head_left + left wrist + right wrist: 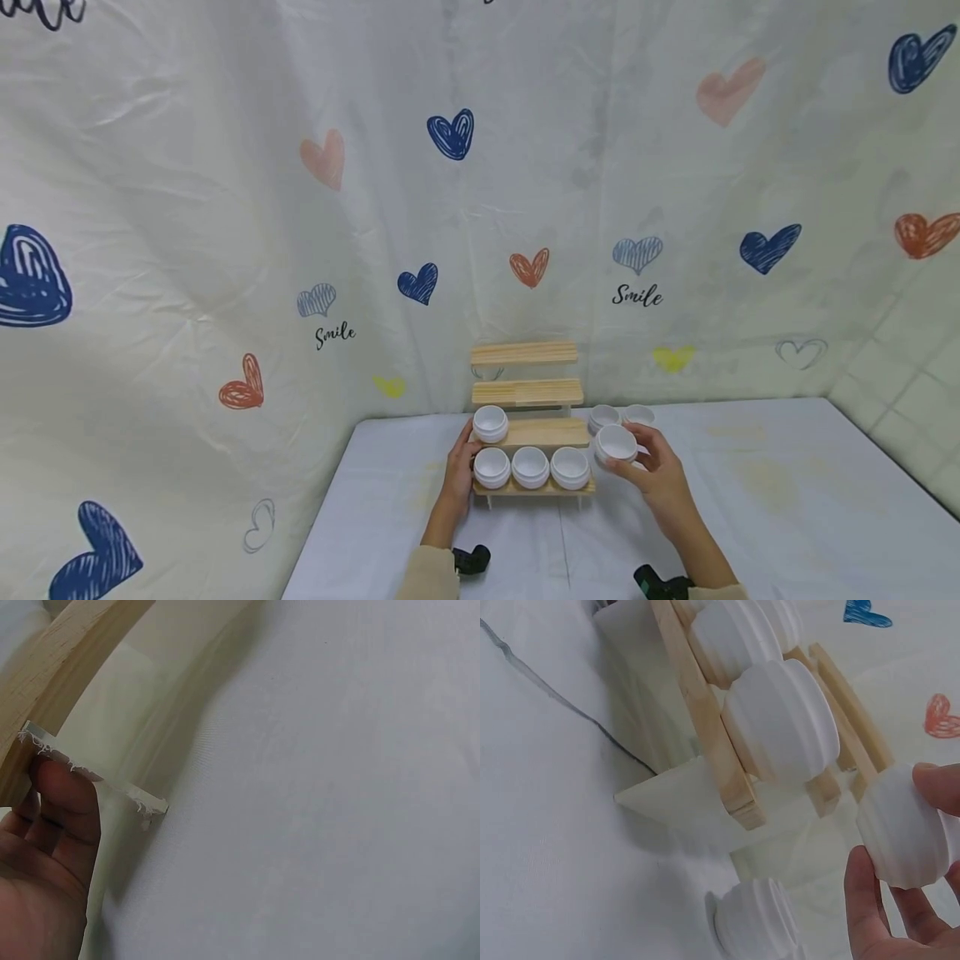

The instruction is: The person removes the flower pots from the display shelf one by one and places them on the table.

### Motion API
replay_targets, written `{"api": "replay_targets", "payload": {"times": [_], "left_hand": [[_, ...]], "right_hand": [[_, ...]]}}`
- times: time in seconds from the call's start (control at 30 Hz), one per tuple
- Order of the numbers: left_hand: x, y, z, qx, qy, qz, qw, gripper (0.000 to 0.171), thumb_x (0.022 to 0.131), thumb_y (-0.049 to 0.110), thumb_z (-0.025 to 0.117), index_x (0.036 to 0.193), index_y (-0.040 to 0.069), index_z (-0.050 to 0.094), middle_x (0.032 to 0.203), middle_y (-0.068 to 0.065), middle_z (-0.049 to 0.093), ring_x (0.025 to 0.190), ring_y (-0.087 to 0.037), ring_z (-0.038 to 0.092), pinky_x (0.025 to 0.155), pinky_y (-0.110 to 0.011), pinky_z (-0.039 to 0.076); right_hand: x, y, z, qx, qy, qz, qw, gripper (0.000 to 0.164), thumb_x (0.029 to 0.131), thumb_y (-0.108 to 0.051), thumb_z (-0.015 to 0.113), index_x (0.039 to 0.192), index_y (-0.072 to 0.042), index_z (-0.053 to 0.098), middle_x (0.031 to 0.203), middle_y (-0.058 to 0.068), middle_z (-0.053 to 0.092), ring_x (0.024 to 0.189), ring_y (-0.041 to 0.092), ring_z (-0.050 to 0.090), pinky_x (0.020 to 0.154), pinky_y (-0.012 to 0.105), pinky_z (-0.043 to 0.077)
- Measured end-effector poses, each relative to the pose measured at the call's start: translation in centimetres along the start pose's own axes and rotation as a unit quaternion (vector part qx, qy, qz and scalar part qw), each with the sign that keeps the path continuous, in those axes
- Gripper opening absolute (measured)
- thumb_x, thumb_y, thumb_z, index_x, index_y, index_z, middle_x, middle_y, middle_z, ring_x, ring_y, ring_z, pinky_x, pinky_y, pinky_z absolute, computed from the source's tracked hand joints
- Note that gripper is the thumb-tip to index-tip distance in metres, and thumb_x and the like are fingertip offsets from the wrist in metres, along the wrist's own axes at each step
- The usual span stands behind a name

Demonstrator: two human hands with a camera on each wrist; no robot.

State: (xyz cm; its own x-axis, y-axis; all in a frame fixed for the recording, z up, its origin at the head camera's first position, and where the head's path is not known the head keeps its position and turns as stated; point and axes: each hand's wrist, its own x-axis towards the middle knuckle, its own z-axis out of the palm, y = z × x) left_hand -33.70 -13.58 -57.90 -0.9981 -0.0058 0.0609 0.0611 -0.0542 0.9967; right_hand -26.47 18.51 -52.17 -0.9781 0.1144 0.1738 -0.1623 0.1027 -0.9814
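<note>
A tiered wooden stand [551, 432] stands on the table, with three small white cups [530, 467] in a row on its lowest step. Another white cup [491, 424] sits at the left end of the step above. My left hand [453, 479] grips the stand's left side; in the left wrist view its curled fingers [71, 799] lie under the wooden edge, by a pale side panel. To the right of the stand, my right hand [660, 475] holds a white cup [900, 825] above the table between thumb and fingers, apart from the steps.
Two more white cups [603, 417] [639, 415] stand on the table behind my right hand. The two upper steps [525, 353] hold nothing. A white cloth [750, 500] covers the table, and a heart-printed curtain [525, 192] hangs behind it.
</note>
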Motion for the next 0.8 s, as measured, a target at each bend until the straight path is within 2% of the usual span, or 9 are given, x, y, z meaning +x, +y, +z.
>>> {"api": "replay_targets", "payload": {"times": [0.13,0.4,0.57,0.67,0.8], "left_hand": [[-0.1,0.2,0.0,0.0,0.001,0.002,1.0,0.062,0.099,0.019,0.045,0.161,0.022,0.035,0.163,-0.01,0.039,0.145,-0.03,0.037,0.115,-0.048,0.029],[0.0,0.3,0.0,0.009,-0.001,-0.005,0.9999,0.063,0.099,0.019,0.045,0.161,0.021,0.034,0.161,-0.01,0.042,0.131,-0.024,0.047,0.106,-0.037,0.034],[-0.1,0.3,0.0,0.005,-0.004,-0.006,1.0,0.063,0.099,0.019,0.045,0.161,0.022,0.035,0.16,-0.011,0.043,0.125,-0.021,0.049,0.103,-0.035,0.035],[-0.1,0.2,0.0,0.008,-0.001,-0.004,1.0,0.063,0.099,0.02,0.045,0.161,0.021,0.035,0.16,-0.011,0.044,0.126,-0.022,0.049,0.102,-0.034,0.035],[0.1,0.1,0.0,0.008,0.002,0.002,1.0,0.063,0.099,0.02,0.045,0.161,0.02,0.035,0.161,-0.01,0.042,0.138,-0.026,0.042,0.108,-0.038,0.033]], "right_hand": [[0.1,0.2,-0.3,-0.01,0.006,0.004,1.0,0.07,0.086,-0.011,0.081,0.146,-0.007,0.045,0.125,-0.011,0.053,0.104,0.0,0.058,0.083,0.019,0.054],[-0.1,0.6,-1.1,0.008,0.018,0.008,1.0,0.071,0.084,-0.006,0.082,0.144,-0.003,0.045,0.12,-0.016,0.055,0.1,-0.001,0.059,0.081,0.017,0.054],[0.0,1.1,-1.8,0.001,0.028,0.026,0.999,0.071,0.084,-0.009,0.083,0.145,-0.007,0.045,0.119,-0.017,0.054,0.099,-0.002,0.059,0.08,0.018,0.054],[0.0,1.5,-2.2,-0.011,0.027,0.031,0.999,0.072,0.085,-0.012,0.083,0.145,-0.008,0.043,0.119,-0.016,0.053,0.099,-0.003,0.059,0.081,0.018,0.054],[0.0,1.9,-2.7,-0.02,0.032,0.038,0.999,0.074,0.085,-0.013,0.083,0.146,-0.008,0.042,0.118,-0.016,0.052,0.098,-0.004,0.059,0.08,0.018,0.054]]}}
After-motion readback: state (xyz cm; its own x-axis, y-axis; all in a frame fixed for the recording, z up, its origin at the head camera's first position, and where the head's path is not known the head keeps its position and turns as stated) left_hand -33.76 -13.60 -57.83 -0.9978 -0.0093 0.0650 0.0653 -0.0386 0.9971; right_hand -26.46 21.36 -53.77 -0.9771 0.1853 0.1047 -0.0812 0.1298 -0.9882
